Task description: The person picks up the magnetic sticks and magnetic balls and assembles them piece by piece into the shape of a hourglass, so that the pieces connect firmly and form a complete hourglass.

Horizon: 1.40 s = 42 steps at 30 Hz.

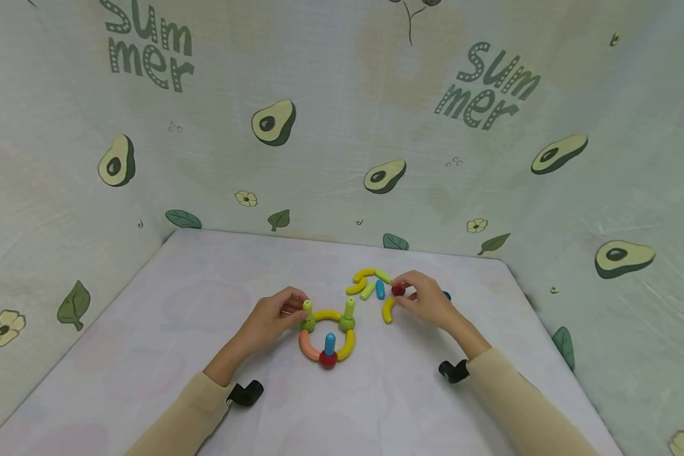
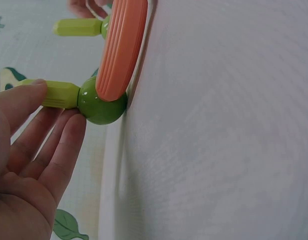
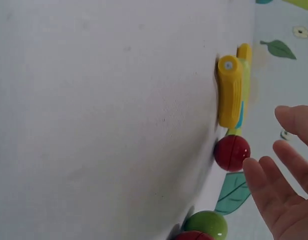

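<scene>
On the table a ring of magnetic-toy-like curved bars and balls lies flat: a salmon bar (image 2: 123, 50), yellow bars (image 1: 348, 346), two green balls (image 1: 347, 323) and a red ball (image 1: 328, 360). Light green rods (image 1: 350, 308) stand on the green balls, and a blue rod (image 1: 330, 344) rises from the red one. My left hand (image 1: 270, 320) pinches the left light green rod (image 2: 62, 94) between thumb and fingers. Farther right, my right hand (image 1: 424, 301) reaches over a loose red ball (image 3: 232, 153), its fingers spread and the fingertips right at the ball.
Beside the right hand lie loose curved yellow bars (image 1: 388, 311), light green rods (image 1: 367, 291) and a blue rod (image 1: 380, 289). A dark blue ball (image 1: 447, 295) shows behind that hand. A green ball (image 3: 207, 223) appears low in the right wrist view. Patterned cloth (image 1: 330, 209) stands behind the table.
</scene>
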### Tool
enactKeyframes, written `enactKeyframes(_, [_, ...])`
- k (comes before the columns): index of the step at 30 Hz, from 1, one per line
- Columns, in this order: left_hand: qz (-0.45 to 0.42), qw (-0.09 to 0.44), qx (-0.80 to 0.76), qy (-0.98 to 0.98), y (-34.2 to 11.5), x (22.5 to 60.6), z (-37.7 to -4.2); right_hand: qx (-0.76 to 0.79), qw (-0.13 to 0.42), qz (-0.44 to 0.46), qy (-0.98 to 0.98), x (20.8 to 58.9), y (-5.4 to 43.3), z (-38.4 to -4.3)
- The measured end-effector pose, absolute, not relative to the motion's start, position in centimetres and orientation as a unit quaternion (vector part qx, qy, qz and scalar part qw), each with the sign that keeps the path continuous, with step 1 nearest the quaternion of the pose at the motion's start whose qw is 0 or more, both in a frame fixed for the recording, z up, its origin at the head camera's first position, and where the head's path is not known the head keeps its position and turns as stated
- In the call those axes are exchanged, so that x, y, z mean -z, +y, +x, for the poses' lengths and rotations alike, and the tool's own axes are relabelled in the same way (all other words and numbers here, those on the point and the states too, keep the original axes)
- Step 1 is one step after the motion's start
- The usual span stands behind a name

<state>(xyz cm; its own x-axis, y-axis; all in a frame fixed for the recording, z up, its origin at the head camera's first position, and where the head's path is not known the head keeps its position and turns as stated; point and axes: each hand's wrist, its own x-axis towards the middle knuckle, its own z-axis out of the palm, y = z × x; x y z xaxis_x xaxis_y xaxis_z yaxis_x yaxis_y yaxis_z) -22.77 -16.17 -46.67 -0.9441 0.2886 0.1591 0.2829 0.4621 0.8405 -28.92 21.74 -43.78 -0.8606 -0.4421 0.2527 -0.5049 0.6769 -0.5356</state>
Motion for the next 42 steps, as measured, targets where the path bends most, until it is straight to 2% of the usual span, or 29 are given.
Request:
enactKeyframes(11, [0.163,0.002,-0.489,0.857,-16.1,46.4,-22.6,-0.282,0.027,0.246,-0.927,44.3,22.1,-31.4])
enactKeyframes(23, [0.165,0.003,-0.491,0.855,-16.2,46.5,-22.7,-0.251,-0.013,0.239,-0.938,44.8,21.9,-32.3])
enactKeyframes(42, [0.162,0.001,-0.489,0.857,-16.1,46.7,-22.8,-0.237,-0.007,0.204,-0.95,45.1,21.5,-32.0])
